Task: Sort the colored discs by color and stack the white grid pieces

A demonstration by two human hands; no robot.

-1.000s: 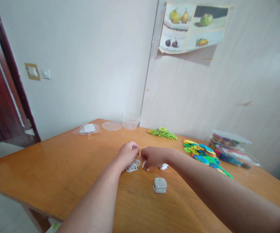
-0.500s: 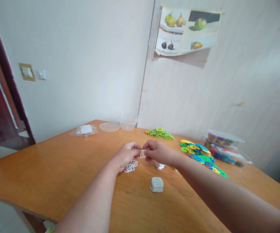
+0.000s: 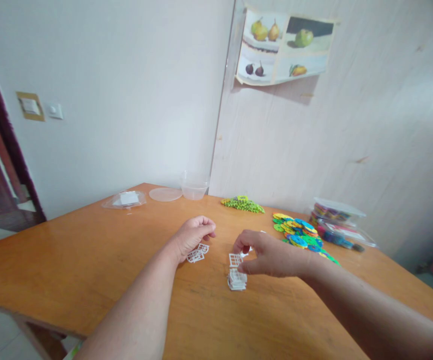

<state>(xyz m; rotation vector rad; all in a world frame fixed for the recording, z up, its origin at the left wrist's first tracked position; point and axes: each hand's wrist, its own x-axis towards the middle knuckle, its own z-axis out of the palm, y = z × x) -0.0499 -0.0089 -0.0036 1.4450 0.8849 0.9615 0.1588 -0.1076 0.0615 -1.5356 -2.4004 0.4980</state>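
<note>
Right hand (image 3: pixel 271 255) is hovering at centre frame, just right of the middle, thumb and forefinger pinching a small white grid piece (image 3: pixel 235 259) directly above the stack of white grid pieces (image 3: pixel 237 280). The pinched piece is sitting just over the stack; whether it is touching the top one, I cannot tell. The stack itself is resting on the wooden table (image 3: pixel 88 250), slightly below and left of that hand.

Left hand (image 3: pixel 192 235) is lying a little left of centre, fingers curled loosely inward; I cannot tell whether anything is inside the curl. Just beneath its fingertips, two loose white grid pieces (image 3: pixel 197 253) are lying flat on the table, touching or overlapping each other.

Over on the right of the frame, a spread of coloured plastic discs (image 3: pixel 299 235) is covering the tabletop, with a clear box of coloured pieces (image 3: pixel 336 212) just beyond it. A green pile (image 3: pixel 242 204) is sitting above centre near the wall. Further left along the table's far edge, a clear tub (image 3: pixel 194 186), a round lid (image 3: pixel 164 194) beside it and a clear plastic packet (image 3: pixel 124 200) are lined up. A fruit poster (image 3: pixel 284 47) is hanging at upper right.
</note>
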